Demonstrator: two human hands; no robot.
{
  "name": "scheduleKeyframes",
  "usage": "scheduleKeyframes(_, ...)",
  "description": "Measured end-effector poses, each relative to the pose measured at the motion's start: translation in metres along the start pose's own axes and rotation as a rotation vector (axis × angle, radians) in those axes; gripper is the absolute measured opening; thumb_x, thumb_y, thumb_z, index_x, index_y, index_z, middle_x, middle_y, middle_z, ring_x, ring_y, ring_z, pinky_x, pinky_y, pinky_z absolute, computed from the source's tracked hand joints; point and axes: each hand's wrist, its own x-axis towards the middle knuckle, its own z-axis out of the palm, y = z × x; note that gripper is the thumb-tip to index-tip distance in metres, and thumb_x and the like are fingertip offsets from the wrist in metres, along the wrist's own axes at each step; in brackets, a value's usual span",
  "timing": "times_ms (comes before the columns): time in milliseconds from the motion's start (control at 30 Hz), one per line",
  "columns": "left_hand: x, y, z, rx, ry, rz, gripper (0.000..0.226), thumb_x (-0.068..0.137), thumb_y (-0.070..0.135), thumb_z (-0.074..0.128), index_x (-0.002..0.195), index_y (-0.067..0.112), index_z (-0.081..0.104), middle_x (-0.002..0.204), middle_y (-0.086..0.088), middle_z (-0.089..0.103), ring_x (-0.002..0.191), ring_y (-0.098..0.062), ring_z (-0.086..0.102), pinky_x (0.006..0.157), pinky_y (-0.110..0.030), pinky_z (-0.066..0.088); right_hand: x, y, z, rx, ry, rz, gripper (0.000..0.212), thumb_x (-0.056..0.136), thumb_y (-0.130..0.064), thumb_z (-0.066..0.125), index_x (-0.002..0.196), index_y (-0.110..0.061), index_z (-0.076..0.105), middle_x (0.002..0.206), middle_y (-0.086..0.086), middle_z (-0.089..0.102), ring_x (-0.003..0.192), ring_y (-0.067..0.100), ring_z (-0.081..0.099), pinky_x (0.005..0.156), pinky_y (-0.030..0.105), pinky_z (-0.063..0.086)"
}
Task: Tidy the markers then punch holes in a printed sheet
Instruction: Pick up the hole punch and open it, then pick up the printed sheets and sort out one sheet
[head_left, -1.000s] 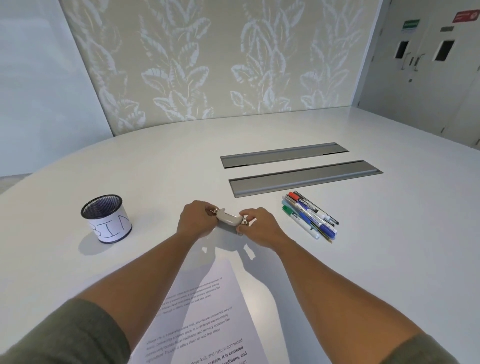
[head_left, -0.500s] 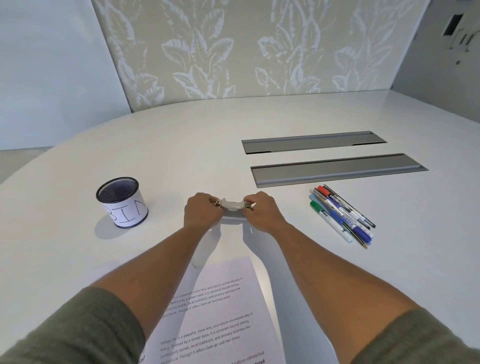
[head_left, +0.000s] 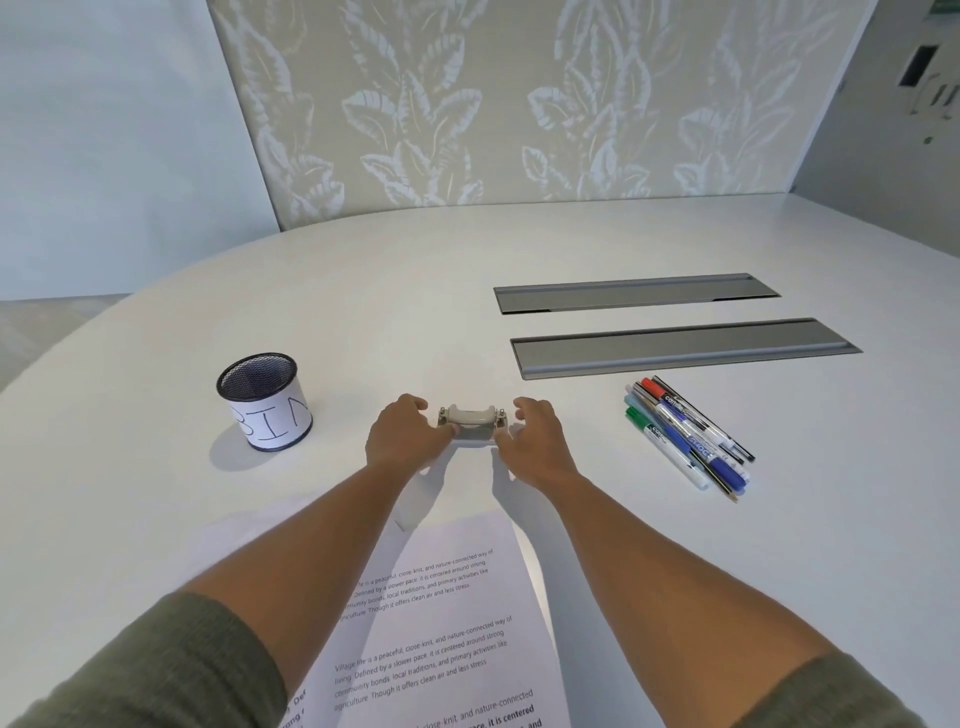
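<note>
Resting on the white table (head_left: 779, 545) in the head view, the hole punch (head_left: 471, 425) sits between both hands. The left hand (head_left: 405, 439) grips its left end with fingers curled round it. The right hand (head_left: 530, 441) is just beside the right end, fingers loosely bent; whether it touches the punch cannot be told. The markers (head_left: 685, 436) lie bundled to the right, well apart from the mesh cup (head_left: 265, 410) labelled "BIN", which stands to the left. The printed sheet (head_left: 431, 623) lies near the table's edge, partly covered by both forearms. Two grey cable hatches (head_left: 680, 348) lie beyond the markers.
</note>
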Motion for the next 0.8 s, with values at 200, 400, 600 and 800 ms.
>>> scheduleKeyframes(200,-0.025,-0.020,-0.016,0.055,-0.032,-0.029,0.067,0.072,0.056,0.074,0.127,0.023,0.054,0.116,0.011,0.068,0.112,-0.012,0.061,0.080,-0.028,0.042,-0.022,0.001,-0.006,-0.036,0.004,0.042,0.056,0.091,-0.025,0.061,0.140,-0.010,0.041,0.135,0.005,0.042,0.118,0.020,0.053,0.092,0.035,0.050)
scheduleKeyframes(400,-0.050,-0.046,-0.036,0.159,-0.106,-0.025,0.067,0.064,0.060,0.082,0.115,0.023,0.060,0.124,0.007,0.063,0.117,-0.014,0.057,0.095,-0.033,0.047,-0.044,-0.006,-0.005,-0.132,-0.076,0.026,0.060,0.081,-0.034,0.071,0.132,-0.012,0.048,0.128,0.004,0.048,0.108,0.018,0.058,0.094,0.033,0.048)
scheduleKeyframes(600,-0.073,-0.065,-0.062,0.234,-0.176,-0.032,0.075,0.060,0.066,0.082,0.117,0.021,0.063,0.130,0.001,0.058,0.123,-0.020,0.053,0.103,-0.039,0.046,-0.061,-0.023,-0.015,-0.350,-0.403,-0.042,0.065,0.070,-0.051,0.081,0.118,-0.013,0.061,0.118,0.004,0.055,0.109,0.019,0.057,0.089,0.032,0.048)
scheduleKeyframes(800,-0.093,-0.080,-0.078,0.332,-0.292,-0.066,0.094,0.059,0.065,0.084,0.135,0.018,0.054,0.139,-0.003,0.045,0.133,-0.022,0.041,0.108,-0.037,0.039,-0.076,-0.042,-0.025,-0.567,-0.606,-0.082,0.072,0.068,-0.050,0.083,0.119,-0.005,0.062,0.118,0.003,0.048,0.114,0.022,0.049,0.097,0.038,0.046)
